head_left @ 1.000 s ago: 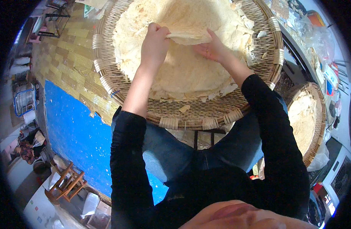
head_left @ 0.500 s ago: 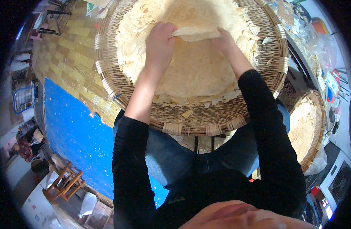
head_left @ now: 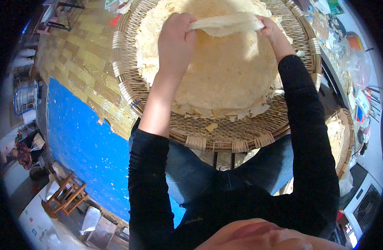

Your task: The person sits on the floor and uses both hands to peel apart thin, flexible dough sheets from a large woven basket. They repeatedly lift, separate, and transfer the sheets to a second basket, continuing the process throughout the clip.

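Wide Wicker Basket Loaded With Pale Flat Sheets

The wicker basket was positioned in front of a seated person, just beyond the lap, its rim bound at intervals with pale wrapped bands. Most of its inside was taken up by the sheets, which were stacked in a broad, roughly round pile with ragged, broken edges. To the left, the floor was covered partly in wood-patterned flooring and partly in a bright blue surface, dotted with pale specks. Black sleeves were worn on both arms, which were extended over the basket's near side, and blue jeans were seen below the rim. At the right, a second basket, partly hidden by a sleeve, was filled with similar pale pieces. A brown wooden stool was glimpsed at the lower left. The left hand was closed on one end of a folded sheet, with its back turned up. The other end was pinched in the fingers of the right hand. Between them the fold was spread across the pile's far half, bowed slightly at its middle. Nearer the front rim, a small broken flake was seen on the bare weave
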A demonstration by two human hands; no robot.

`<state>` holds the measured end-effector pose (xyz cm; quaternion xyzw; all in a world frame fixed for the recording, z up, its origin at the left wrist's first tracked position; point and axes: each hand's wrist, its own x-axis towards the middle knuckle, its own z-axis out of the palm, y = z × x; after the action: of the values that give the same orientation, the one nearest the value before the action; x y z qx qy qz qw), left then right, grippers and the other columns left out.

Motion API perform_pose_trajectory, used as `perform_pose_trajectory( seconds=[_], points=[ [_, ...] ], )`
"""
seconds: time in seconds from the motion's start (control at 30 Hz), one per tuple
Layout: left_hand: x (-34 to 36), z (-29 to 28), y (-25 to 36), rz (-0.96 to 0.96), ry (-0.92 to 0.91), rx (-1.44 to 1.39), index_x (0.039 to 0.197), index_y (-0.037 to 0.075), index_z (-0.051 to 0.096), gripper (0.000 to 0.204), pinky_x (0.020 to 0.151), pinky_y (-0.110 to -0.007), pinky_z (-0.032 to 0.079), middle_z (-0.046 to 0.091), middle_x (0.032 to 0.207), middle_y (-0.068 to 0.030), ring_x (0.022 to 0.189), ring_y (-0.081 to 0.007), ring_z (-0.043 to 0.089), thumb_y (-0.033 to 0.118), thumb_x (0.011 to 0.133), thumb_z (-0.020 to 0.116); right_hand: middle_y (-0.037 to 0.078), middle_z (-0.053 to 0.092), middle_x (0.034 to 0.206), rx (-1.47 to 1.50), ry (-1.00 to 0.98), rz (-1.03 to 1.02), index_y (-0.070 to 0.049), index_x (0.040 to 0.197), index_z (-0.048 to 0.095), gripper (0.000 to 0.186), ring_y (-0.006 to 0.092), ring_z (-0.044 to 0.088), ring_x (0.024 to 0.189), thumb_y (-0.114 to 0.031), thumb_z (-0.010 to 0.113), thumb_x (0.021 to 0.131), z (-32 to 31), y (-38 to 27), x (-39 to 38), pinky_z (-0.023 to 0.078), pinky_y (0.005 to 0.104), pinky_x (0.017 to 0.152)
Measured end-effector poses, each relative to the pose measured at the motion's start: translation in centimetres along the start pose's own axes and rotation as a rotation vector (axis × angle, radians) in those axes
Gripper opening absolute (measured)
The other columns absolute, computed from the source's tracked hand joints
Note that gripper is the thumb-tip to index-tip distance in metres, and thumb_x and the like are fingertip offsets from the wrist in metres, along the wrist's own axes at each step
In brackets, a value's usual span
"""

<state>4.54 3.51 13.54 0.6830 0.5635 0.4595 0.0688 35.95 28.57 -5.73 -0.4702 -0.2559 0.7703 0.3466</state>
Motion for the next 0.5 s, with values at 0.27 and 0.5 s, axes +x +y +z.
perform_pose_trajectory(
  seconds=[0.27, 0.5],
  points=[
    [4.3, -6.2, -3.4, -0.141, 0.398, 0.017, 0.099, 0.004, 0.071, 0.015, 0.078, -0.029, 0.051, 0.071, 0.09, -0.0058, 0.085, -0.0145, 0.065, 0.008, 0.085, 0.067, 0.015, 0.067, 0.104, -0.091, -0.267, -0.377, 0.004, 0.111, 0.058, 0.022, 0.0265, 0.066, 0.095, -0.009, 0.05, 0.096, 13.2, -14.6, 0.7, 0.056, 0.0364, 0.088],
    [5.4, -12.6, 1.3, 0.115, 0.75, -0.13, 0.102, -0.003, 0.069, 0.017, 0.075, -0.024, 0.053, 0.071, 0.097, -0.0094, 0.083, -0.013, 0.066, -0.001, 0.087, 0.063, 0.013, 0.067, 0.085, 0.148, -0.365, -0.446, 0.004, 0.093, 0.06, 0.01, 0.0245, 0.068, 0.077, -0.003, 0.054, 0.09, 23.8, -20.6, -19.7, 0.06, 0.0332, 0.071]
  ],
)
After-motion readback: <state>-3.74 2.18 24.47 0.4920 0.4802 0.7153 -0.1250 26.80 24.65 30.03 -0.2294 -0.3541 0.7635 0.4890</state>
